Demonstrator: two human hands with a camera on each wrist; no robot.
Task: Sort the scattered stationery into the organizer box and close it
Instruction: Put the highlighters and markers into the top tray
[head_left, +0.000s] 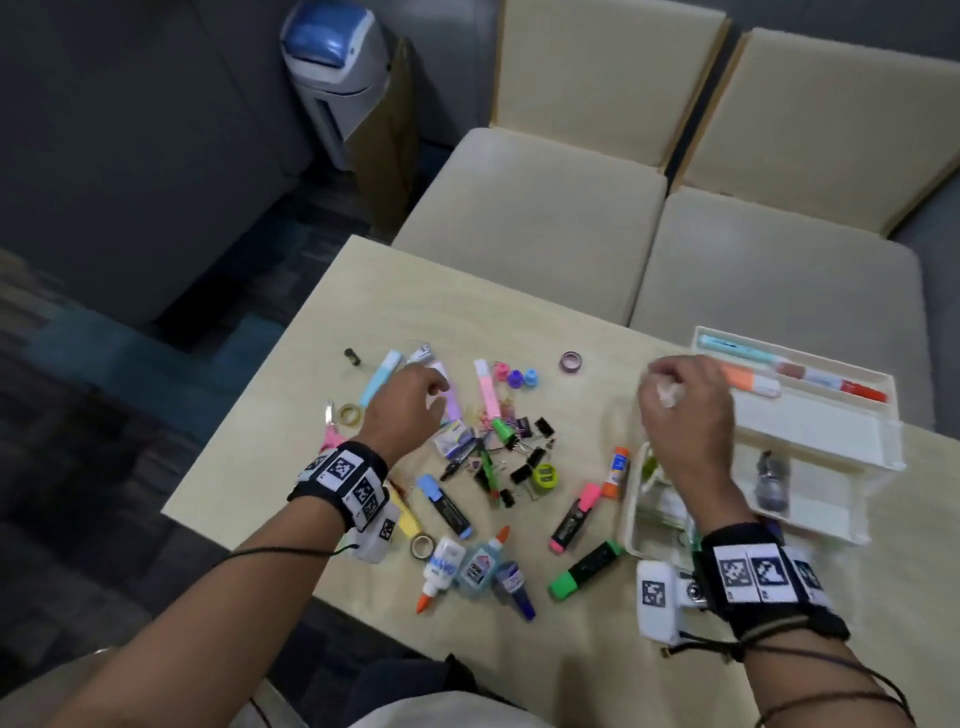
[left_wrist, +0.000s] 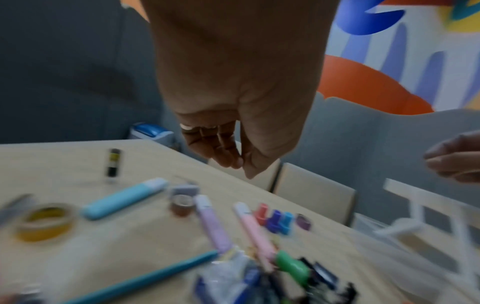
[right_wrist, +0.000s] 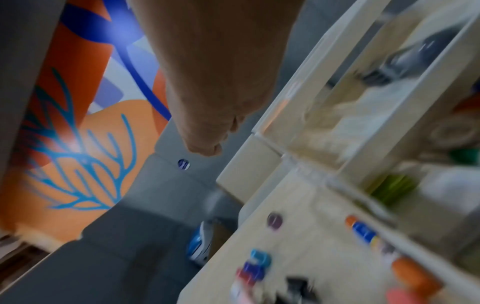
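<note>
Neither grip holds anything you can confirm: your left hand (head_left: 410, 400) hangs loosely curled above the scattered stationery (head_left: 488, 457) on the worktop (head_left: 291, 441), likely choosing; whether your right hand (head_left: 685, 410) beside the open organizer box (head_left: 810, 441) clasps something is unclear.

A light wood-grain table (head_left: 363, 291) stands on dark patterned carpet (head_left: 78, 389) with blue patches. Two cream upholstered chairs (head_left: 545, 208) stand side by side at the far edge of the table. A grey waste bin (head_left: 337, 78) with a blue swing lid stands against a grey wall (head_left: 130, 130). A mural (right_wrist: 85, 133) in orange, blue and white covers an upper wall.
</note>
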